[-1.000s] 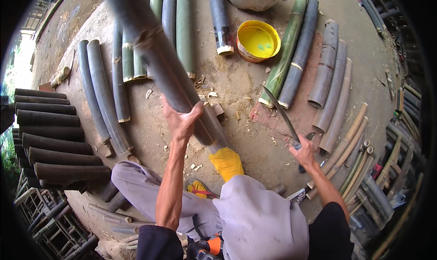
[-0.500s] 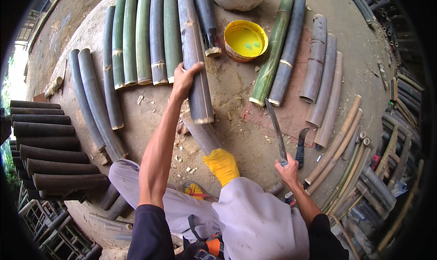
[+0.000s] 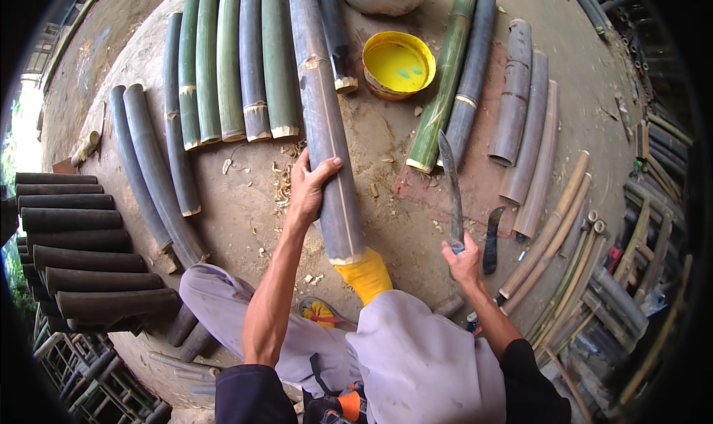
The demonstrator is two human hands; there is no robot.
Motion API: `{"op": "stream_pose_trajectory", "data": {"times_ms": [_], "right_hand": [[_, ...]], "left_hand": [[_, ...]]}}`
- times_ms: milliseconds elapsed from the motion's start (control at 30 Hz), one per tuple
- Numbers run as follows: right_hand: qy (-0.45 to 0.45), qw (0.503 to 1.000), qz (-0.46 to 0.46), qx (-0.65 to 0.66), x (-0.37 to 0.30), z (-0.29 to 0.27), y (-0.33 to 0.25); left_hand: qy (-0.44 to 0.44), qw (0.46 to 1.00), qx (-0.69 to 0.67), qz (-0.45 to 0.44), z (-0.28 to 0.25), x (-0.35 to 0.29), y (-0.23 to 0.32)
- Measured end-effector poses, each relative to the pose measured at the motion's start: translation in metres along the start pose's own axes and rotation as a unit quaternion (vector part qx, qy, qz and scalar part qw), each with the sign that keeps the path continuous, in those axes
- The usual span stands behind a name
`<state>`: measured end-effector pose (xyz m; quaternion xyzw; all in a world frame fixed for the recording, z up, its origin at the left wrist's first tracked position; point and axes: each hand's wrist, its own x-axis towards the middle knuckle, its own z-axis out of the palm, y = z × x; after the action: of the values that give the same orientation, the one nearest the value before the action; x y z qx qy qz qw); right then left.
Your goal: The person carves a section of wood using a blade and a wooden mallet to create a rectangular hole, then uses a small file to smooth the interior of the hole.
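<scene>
My left hand [image 3: 310, 185] is wrapped round a thick grey-brown bamboo pole [image 3: 327, 119], thumb on top and the other fingers under its left side. The pole slants toward me, and its near cut end lies at my foot in a yellow sock [image 3: 365, 274]. In my right hand [image 3: 463, 258] is a long curved knife [image 3: 451, 179], gripped by the handle with its blade pointing up and away. The blade tip shows beside the near end of a green bamboo pole [image 3: 444, 82]. A second, dark knife [image 3: 492, 240] lies on the ground to the right.
A yellow bucket [image 3: 399, 62] with yellow inside stands ahead. Green and dark bamboo poles [image 3: 229, 60] lie in a row at the far left. Stacked dark bamboo pieces [image 3: 96, 259] are at left; thin canes [image 3: 553, 231] and more bamboo lie at right. Shavings litter the ground.
My left hand has drawn the bamboo pole toward me, so its near end now reaches the yellow sock and covers the piece beneath. The knife has risen slightly, its blade more upright.
</scene>
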<state>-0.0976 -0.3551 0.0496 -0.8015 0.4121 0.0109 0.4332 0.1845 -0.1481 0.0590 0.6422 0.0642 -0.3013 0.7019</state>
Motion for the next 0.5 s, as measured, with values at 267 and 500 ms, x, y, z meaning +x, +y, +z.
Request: {"op": "stream_pose_trajectory", "data": {"times_ms": [267,500], "right_hand": [[0.008,1.000,-0.005,0.021,-0.003,0.012,0.000],[0.006,1.000,-0.002,-0.011,-0.014,0.008,0.002]], "left_hand": [[-0.021,0.999,0.026,0.008,0.027,0.057,0.006],[0.074,0.957,-0.239,-0.148,0.023,0.142,0.000]]}}
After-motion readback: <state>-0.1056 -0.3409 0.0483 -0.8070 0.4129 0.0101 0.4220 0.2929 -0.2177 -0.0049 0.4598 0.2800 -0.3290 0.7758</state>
